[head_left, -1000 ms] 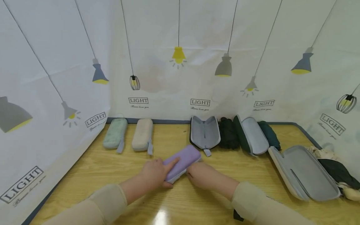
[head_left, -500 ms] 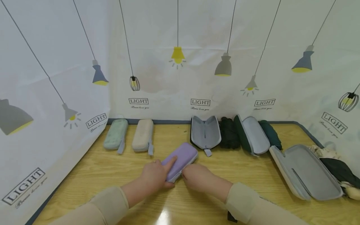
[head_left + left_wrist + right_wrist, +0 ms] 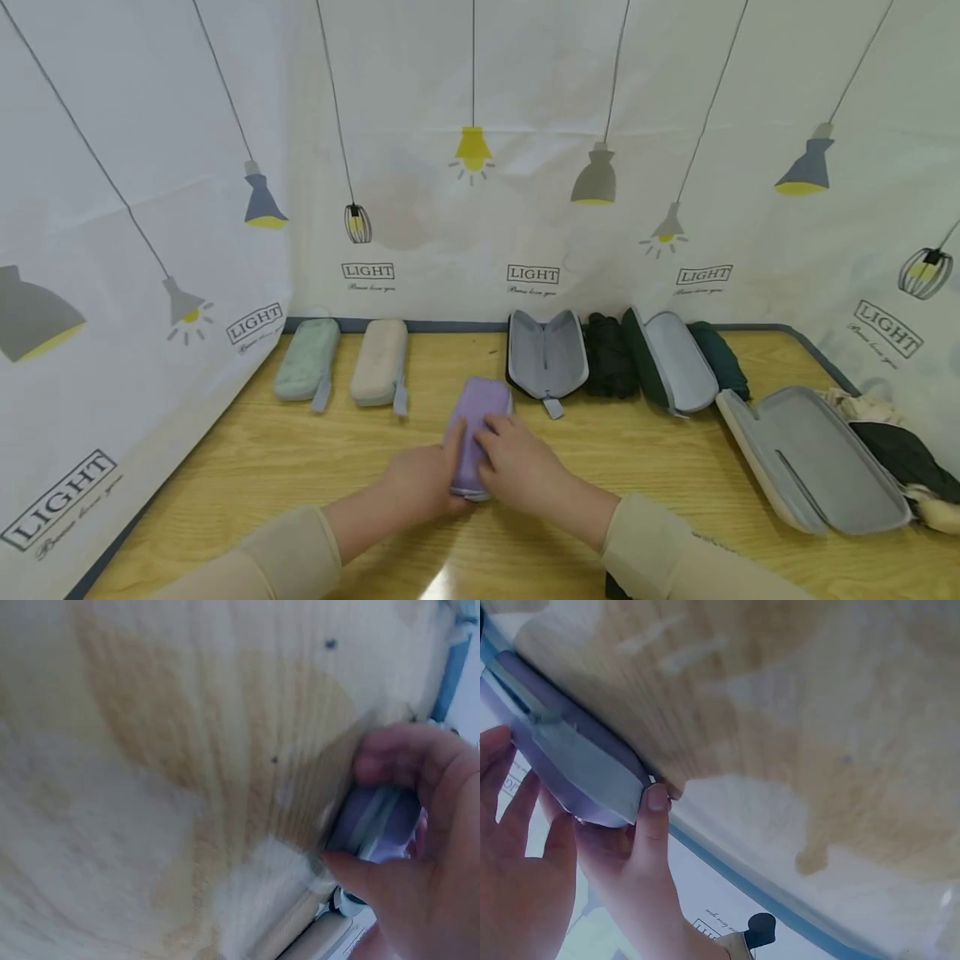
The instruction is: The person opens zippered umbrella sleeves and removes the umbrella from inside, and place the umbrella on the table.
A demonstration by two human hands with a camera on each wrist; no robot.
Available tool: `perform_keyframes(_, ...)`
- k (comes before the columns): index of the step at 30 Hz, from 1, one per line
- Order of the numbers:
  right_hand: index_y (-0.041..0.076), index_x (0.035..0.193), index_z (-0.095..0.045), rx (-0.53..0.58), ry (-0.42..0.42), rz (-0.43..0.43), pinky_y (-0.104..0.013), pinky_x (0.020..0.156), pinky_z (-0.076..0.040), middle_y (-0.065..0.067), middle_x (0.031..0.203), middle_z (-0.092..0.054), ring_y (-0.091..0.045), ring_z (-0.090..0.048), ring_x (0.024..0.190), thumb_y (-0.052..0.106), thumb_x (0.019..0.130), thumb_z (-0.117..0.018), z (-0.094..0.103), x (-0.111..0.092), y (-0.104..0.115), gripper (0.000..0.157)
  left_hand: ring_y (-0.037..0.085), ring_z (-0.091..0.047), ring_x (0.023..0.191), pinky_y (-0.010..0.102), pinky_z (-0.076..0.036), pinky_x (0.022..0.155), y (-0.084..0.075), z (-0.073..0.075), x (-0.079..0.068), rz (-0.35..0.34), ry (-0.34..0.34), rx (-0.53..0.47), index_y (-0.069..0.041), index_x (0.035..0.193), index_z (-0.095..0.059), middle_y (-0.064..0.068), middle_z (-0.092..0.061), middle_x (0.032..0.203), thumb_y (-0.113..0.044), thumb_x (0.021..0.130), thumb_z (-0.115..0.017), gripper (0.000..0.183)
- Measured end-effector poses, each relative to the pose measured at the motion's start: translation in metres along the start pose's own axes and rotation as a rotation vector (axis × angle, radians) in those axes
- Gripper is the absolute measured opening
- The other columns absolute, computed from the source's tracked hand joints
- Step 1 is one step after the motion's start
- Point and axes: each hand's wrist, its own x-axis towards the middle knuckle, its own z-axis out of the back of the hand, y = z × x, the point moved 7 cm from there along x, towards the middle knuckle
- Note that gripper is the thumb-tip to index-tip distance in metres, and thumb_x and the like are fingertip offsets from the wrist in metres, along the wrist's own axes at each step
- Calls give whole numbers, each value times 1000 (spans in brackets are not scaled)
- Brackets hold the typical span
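A purple zip case [image 3: 480, 398] lies lengthwise on the wooden table in front of me, its light grey end panel [image 3: 592, 769] showing in the right wrist view. My left hand [image 3: 423, 479] grips its near end from the left, with the thumb along the top. In the left wrist view, the thumb and fingers of that left hand [image 3: 420, 847] close round the case [image 3: 375, 817]. My right hand [image 3: 528, 471] rests its fingertips on the case's top right side. Those fingers [image 3: 514, 814] look spread and only lightly bent. The right thumb is hard to make out.
Green [image 3: 307, 358] and cream [image 3: 380, 362] closed cases lie at the back left. An opened black case [image 3: 547, 354], an opened dark green case [image 3: 675, 362] and an opened cream case [image 3: 832, 458] stand to the right, beside dark cloth-like bundles [image 3: 611, 354]. A printed sheet [image 3: 450, 275] walls the table.
The purple case has turned from slanting right to nearly straight ahead. My right hand has moved from its lower right edge onto its top. The left hand keeps hold.
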Motion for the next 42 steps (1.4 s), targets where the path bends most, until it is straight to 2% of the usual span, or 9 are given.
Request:
perform_keyframes(3, 6, 115, -58, -41, 15, -22, -41, 92, -37, -15, 121, -50, -29, -44, 112, 38, 86, -54, -1, 1, 1, 43, 12, -57, 66, 27, -47, 61, 7, -7, 3, -11, 59, -286, 14, 136, 3, 13, -63, 93, -40, 63, -78, 122)
perform_keyframes(7, 7, 110, -56, -105, 21, -24, -40, 87, -40, -13, 112, -53, -28, -46, 103, 56, 80, -54, -4, 3, 6, 57, 10, -55, 61, 26, -46, 57, 24, -21, 7, 68, 223, -716, 15, 131, 18, 13, -63, 86, -18, 64, -78, 121)
perform_keyframes(10, 8, 110, -53, -187, 10, 1, -37, 78, -44, -13, 104, -52, -26, -46, 95, 63, 75, -55, -7, 5, 11, 65, 15, -56, 59, 27, -47, 54, 37, -27, 7, 138, 344, -1024, 10, 135, 15, 10, -62, 76, 0, 66, -68, 108)
perform_keyframes(14, 9, 115, -50, -293, -3, 50, -34, 67, -48, -14, 96, -51, -25, -47, 86, 63, 72, -58, -10, 7, 19, 70, 24, -62, 72, 34, -51, 65, 49, -31, 5, 185, 475, -1292, 3, 137, -10, 17, -62, 88, -1, 78, -53, 72)
perform_keyframes(19, 20, 129, -47, -357, 46, 84, -34, 61, -49, -14, 97, -51, -25, -47, 88, 62, 74, -57, -13, 8, 24, 69, 26, -64, 71, 38, -52, 64, 55, -36, 9, 170, 586, -1382, 2, 123, -33, 22, -63, 84, -22, 93, -38, 38)
perform_keyframes(23, 34, 133, -43, -382, 88, 118, -36, 58, -50, -15, 105, -49, -29, -46, 94, 59, 79, -53, -13, 7, 28, 60, 26, -64, 70, 40, -52, 66, 57, -39, 14, 156, 672, -1400, 3, 118, -39, 22, -64, 83, -29, 96, -34, 39)
perform_keyframes(28, 34, 123, -53, -386, 77, 129, -36, 55, -50, -13, 103, -50, -28, -46, 90, 56, 79, -56, -13, 7, 30, 49, 27, -64, 74, 40, -51, 70, 54, -38, 19, 111, 723, -1424, 7, 110, -49, 22, -64, 85, -28, 96, -33, 41)
perform_keyframes(34, 31, 117, -56, -370, 62, 157, -37, 54, -49, -13, 104, -50, -29, -46, 88, 57, 76, -59, -15, 2, 34, 49, 24, -64, 70, 39, -52, 69, 56, -37, 21, 107, 709, -1446, 6, 104, -49, 16, -65, 79, -24, 97, -32, 35)
perform_keyframes(42, 29, 118, -55, -296, 93, 167, -37, 57, -50, -15, 111, -49, -33, -50, 92, 59, 76, -57, -13, -6, 38, 52, 25, -64, 73, 39, -51, 70, 58, -38, 19, 111, 694, -1465, 4, 112, -41, 15, -64, 83, -24, 97, -36, 32)
